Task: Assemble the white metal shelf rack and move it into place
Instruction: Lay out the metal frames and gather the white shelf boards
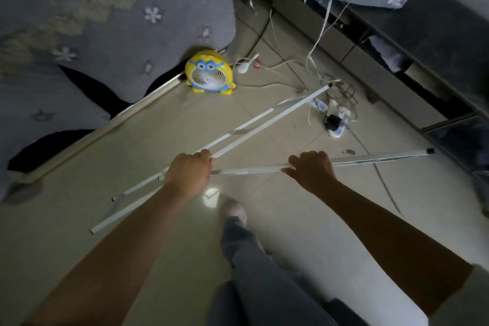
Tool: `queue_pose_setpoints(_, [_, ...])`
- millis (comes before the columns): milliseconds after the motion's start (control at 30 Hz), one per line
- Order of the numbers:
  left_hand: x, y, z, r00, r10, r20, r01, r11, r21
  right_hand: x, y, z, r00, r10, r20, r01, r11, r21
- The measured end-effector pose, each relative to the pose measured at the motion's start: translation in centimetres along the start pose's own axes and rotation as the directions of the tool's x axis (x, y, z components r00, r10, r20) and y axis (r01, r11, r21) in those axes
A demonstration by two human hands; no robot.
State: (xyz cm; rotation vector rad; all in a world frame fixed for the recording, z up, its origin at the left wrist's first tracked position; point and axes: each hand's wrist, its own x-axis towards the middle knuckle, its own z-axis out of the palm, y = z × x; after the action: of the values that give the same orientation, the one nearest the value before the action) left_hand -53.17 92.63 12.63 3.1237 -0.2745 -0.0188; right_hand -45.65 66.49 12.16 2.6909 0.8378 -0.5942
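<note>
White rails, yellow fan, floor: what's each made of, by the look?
The white rails look like painted or powder-coated metal: thin, straight, square-edged, with an even white coat. The yellow fan looks like glossy moulded plastic: a rounded shell with a fine white grille. The floor looks like glazed tile, probably ceramic: grout lines and a sharp light reflection.

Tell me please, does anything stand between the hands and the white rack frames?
Nothing: the left hand grips the left frame, the right hand the right frame. Cables lie on the floor by the left frame's far end; a fan stands left of them.
</note>
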Motion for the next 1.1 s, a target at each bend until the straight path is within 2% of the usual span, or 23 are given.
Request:
queue_pose_setpoints(100, [-1.5, -4.9, 2.7, 0.997, 0.02, 0.077, -0.018, 1.0, -0.025, 3.1, -5.1, 0.5, 1.0, 0.007, 0.019, -0.008, 0.997, 0.073])
queue_pose_setpoints(200, [-4.5, -9.5, 5.3, 0.993, 0.011, 0.12, 0.002, 0.995, -0.104, 5.3, -11.0, 1.7, 0.994, 0.001, 0.107, -0.018, 0.988, 0.151])
queue_pose_setpoints(400, [-12.7, -19.7, 10.2, 0.959, -0.015, 0.282, 0.066, 0.983, -0.171, 8.1, -24.0, 4.3, 0.967, 0.029, 0.251, -0.072, 0.984, 0.165])
queue_pose_setpoints(500, [-17.6, -24.4, 12.8, 0.923, 0.0, 0.385, 0.072, 0.982, -0.174, 8.0, -31.0, 6.8, 0.964, 0.068, 0.256, -0.121, 0.973, 0.198])
queue_pose_setpoints(600, [-22.1, -27.9, 15.5, 0.911, 0.012, 0.413, 0.06, 0.985, -0.16, 7.8, -37.6, 10.3, 0.966, 0.084, 0.245, -0.133, 0.972, 0.193])
queue_pose_setpoints(667, [-24.5, -29.6, 17.8, 0.895, 0.006, 0.447, 0.068, 0.987, -0.149, 7.7, -41.3, 12.3, 0.974, 0.088, 0.207, -0.124, 0.979, 0.165])
queue_pose_setpoints(767, [-27.4, -31.3, 21.4, 0.891, -0.013, 0.454, 0.087, 0.986, -0.142, 7.5, -45.1, 16.9, 0.998, 0.055, 0.019, -0.057, 0.99, 0.132])
queue_pose_setpoints(833, [-29.0, -31.9, 24.0, 0.881, -0.011, 0.474, 0.065, 0.993, -0.098, 7.9, -47.0, 20.3, 0.998, 0.024, -0.055, -0.018, 0.994, 0.111])
queue_pose_setpoints(1000, [-31.9, -31.7, 31.7, 0.844, -0.01, 0.536, -0.002, 1.0, 0.021, 8.0, -50.5, 29.4, 0.981, -0.062, -0.185, 0.082, 0.991, 0.103])
queue_pose_setpoints(1100, [-32.5, -30.9, 36.4, 0.839, -0.008, 0.544, -0.013, 0.999, 0.035, 8.4, -52.0, 34.6, 0.951, -0.042, -0.306, 0.099, 0.98, 0.173])
